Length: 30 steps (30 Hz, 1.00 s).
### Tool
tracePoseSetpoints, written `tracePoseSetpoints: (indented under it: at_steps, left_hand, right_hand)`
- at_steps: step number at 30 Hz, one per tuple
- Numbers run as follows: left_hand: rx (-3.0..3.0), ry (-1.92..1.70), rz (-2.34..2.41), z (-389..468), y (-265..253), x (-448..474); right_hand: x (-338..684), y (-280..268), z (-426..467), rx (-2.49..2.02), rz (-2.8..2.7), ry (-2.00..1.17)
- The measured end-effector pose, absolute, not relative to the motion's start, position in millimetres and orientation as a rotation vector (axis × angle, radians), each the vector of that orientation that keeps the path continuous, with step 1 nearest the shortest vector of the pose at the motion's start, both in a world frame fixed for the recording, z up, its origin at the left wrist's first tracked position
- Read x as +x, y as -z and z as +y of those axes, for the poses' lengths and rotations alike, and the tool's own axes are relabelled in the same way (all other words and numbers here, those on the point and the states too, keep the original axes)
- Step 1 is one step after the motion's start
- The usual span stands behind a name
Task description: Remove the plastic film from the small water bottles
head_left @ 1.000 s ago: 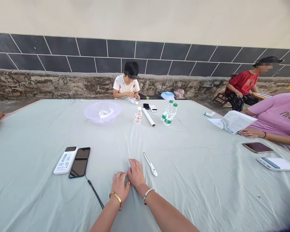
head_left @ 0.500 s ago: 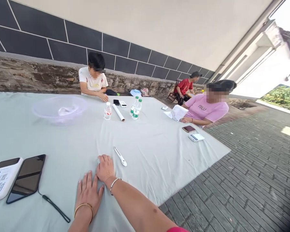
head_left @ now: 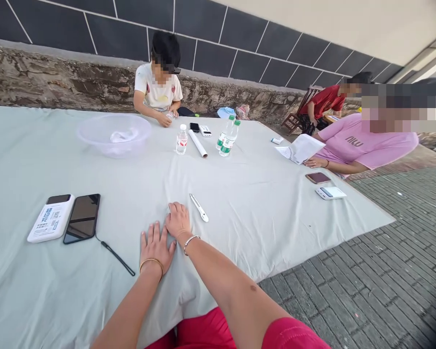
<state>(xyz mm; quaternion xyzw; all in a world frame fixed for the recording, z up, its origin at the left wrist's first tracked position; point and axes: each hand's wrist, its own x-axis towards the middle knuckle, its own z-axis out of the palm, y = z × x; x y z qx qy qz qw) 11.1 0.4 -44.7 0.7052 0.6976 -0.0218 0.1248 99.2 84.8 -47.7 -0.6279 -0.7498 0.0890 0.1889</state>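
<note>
My left hand [head_left: 157,250] lies palm down on the pale grey tablecloth [head_left: 236,203], fingers spread, with a gold bangle at the wrist. Touching or nearly touching its thumb side is my right hand [head_left: 178,220], also resting palm down, its fingers slightly bent and a silver bangle on the wrist. Neither hand holds anything. Just right of my right hand sits a white utility knife [head_left: 199,208]. Left of my left hand are a black phone [head_left: 82,219] with a dark wrist strap [head_left: 116,258] and a white power bank [head_left: 51,219].
Farther back stand a translucent purple basin [head_left: 94,140] with something white inside, a clear bottle [head_left: 181,140], a white paper roll [head_left: 197,143] and two green-capped bottles [head_left: 227,139]. A person in pink [head_left: 366,140] holds papers [head_left: 301,148]; another in white [head_left: 159,92] sits opposite.
The view has shifted, so everything sits higher and farther right, and my red clothing shows below. My hands stay put on the cloth. The person opposite now has a small clear object in hand.
</note>
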Motion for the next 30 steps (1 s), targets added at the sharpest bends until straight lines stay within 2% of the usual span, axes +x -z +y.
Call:
tracePoseSetpoints:
  at_steps: [30]
  left_hand:
    - [2.076, 0.045, 2.047, -0.5, 43.4, 7.0]
  right_hand:
    - [94.5, 49.7, 86.0, -1.782, -2.123, -0.27]
